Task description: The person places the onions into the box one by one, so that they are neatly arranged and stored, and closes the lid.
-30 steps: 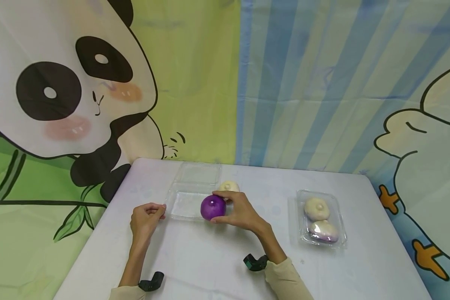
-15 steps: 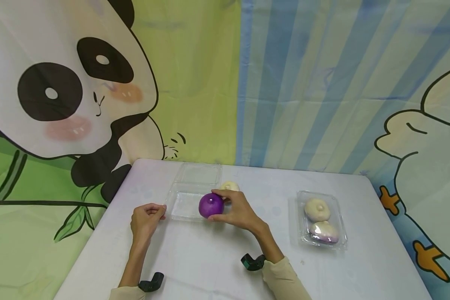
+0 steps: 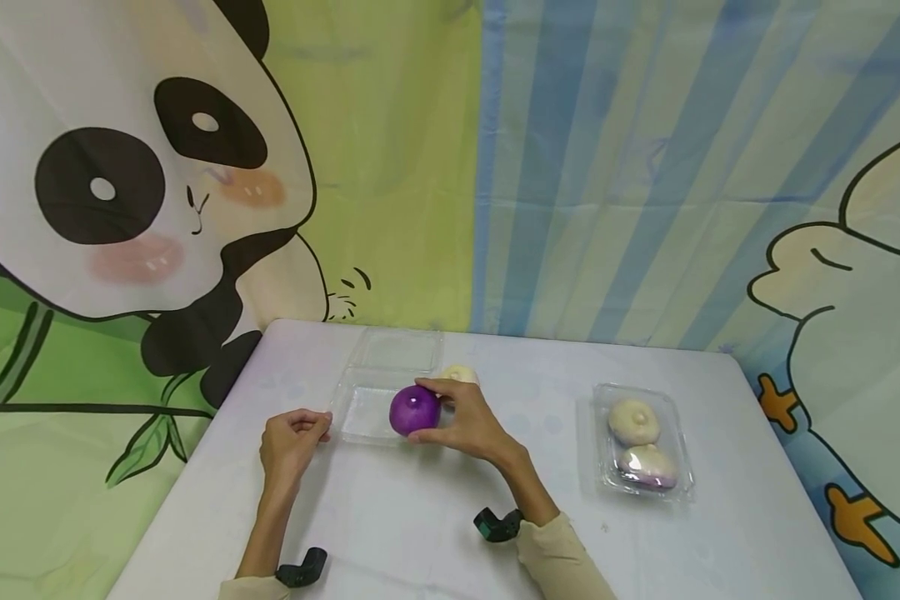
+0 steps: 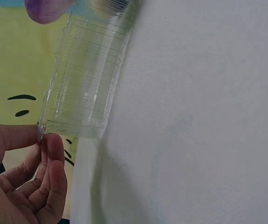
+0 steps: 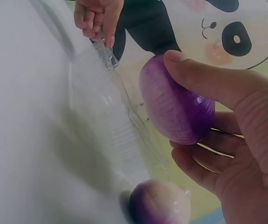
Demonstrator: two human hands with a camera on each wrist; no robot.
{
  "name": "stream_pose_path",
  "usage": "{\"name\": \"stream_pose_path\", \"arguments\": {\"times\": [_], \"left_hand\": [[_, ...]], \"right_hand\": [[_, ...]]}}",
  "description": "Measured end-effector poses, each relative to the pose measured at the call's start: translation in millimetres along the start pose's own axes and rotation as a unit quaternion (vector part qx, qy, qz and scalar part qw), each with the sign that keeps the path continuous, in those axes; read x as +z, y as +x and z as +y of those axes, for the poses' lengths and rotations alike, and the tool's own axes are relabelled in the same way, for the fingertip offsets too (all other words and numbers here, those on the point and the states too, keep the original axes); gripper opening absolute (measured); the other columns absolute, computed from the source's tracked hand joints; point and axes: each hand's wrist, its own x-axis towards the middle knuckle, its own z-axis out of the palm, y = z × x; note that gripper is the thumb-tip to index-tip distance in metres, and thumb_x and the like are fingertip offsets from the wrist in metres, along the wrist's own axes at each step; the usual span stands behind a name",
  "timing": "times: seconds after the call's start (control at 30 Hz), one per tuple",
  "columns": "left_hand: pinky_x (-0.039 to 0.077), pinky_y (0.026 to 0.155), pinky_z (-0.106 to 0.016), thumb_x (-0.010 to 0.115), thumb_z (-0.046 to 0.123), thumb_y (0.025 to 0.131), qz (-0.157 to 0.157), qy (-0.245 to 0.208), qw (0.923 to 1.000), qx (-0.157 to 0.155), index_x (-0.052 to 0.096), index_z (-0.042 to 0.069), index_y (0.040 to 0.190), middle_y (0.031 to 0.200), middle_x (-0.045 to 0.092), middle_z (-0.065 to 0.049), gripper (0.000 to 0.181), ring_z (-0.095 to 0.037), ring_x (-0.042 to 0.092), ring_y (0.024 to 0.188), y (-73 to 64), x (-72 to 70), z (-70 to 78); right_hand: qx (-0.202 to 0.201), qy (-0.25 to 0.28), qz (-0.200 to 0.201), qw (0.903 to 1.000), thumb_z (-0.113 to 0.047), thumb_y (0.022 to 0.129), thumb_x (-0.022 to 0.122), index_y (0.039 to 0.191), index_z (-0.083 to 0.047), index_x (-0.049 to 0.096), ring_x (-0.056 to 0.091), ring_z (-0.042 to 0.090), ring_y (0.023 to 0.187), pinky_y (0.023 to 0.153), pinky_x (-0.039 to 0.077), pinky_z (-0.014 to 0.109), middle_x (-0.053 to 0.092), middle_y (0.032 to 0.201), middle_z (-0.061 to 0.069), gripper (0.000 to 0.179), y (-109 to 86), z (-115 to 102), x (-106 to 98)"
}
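Note:
My right hand point(image 3: 468, 421) holds a round turnip point(image 3: 414, 410) between thumb and fingers, its glossy purple side facing up in the head view. In the right wrist view this turnip point(image 5: 164, 100) shades to pale purple and hangs above an open clear plastic clamshell box point(image 5: 103, 102), apart from it. My left hand point(image 3: 291, 446) pinches the box's left rim with thumb and index finger, plain in the left wrist view at the box edge point(image 4: 41, 123). A second turnip point(image 3: 457, 372), white side up, stands just right of the box, partly hidden by my right hand.
On the right of the white table point(image 3: 510, 533) sits a closed clear box point(image 3: 677, 417) with two turnips point(image 3: 634, 421) in it. The open box's lid point(image 3: 401, 346) lies back toward the table's far edge. A printed curtain point(image 3: 570, 167) hangs behind.
My right hand has carried the turnip a short way left, farther over the open box. The left hand stays at the rim, and the other turnips have not moved.

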Motion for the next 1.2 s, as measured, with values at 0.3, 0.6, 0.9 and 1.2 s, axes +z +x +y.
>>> {"name": "stream_pose_path", "arguments": {"times": [0.3, 0.6, 0.9, 1.2], "left_hand": [[0.047, 0.062, -0.026, 0.081, 0.023, 0.098, 0.001, 0.001, 1.0000, -0.001, 0.083, 0.001, 0.094, 0.074, 0.080, -0.005, 0.023, -0.021, 0.076, 0.069, 0.5, 0.0, -1.7], [0.047, 0.062, -0.026, 0.080, 0.023, 0.098, 0.006, 0.004, 1.0000, 0.001, 0.082, 0.001, 0.094, 0.073, 0.079, -0.005, 0.022, -0.022, 0.076, 0.069, 0.6, -0.8, -1.6], [0.048, 0.061, -0.024, 0.081, 0.024, 0.098, 0.001, -0.003, 1.0000, -0.001, 0.082, 0.001, 0.095, 0.075, 0.080, -0.006, 0.024, -0.021, 0.076, 0.068, 0.9, -0.8, -1.5], [0.047, 0.064, -0.025, 0.082, 0.027, 0.099, -0.002, 0.000, 1.0000, -0.001, 0.083, 0.002, 0.095, 0.075, 0.080, -0.006, 0.026, -0.022, 0.077, 0.069, 1.0, 0.6, -0.8]], "right_hand": [[0.016, -0.022, 0.001, 0.9996, -0.028, 0.077, 0.101, 0.148, -0.006, 0.067, 0.068, 0.025, 0.131, 0.103, 0.064, 0.043, 0.072, 0.147, 0.008, 0.082, 5.4, -3, 6], [0.024, -0.025, -0.006, 0.9994, -0.029, 0.079, 0.101, 0.150, -0.006, 0.065, 0.073, 0.026, 0.124, 0.103, 0.064, 0.040, 0.072, 0.148, 0.009, 0.083, 13.0, -5, 14], [0.028, -0.016, -0.013, 0.9994, -0.026, 0.080, 0.100, 0.150, -0.003, 0.064, 0.076, 0.029, 0.122, 0.103, 0.064, 0.040, 0.071, 0.149, 0.011, 0.082, 21.7, -5, 21], [0.027, -0.009, -0.017, 0.9994, -0.025, 0.081, 0.098, 0.151, -0.001, 0.062, 0.075, 0.030, 0.123, 0.104, 0.063, 0.038, 0.070, 0.149, 0.013, 0.083, 31.5, -4, 31]]}}
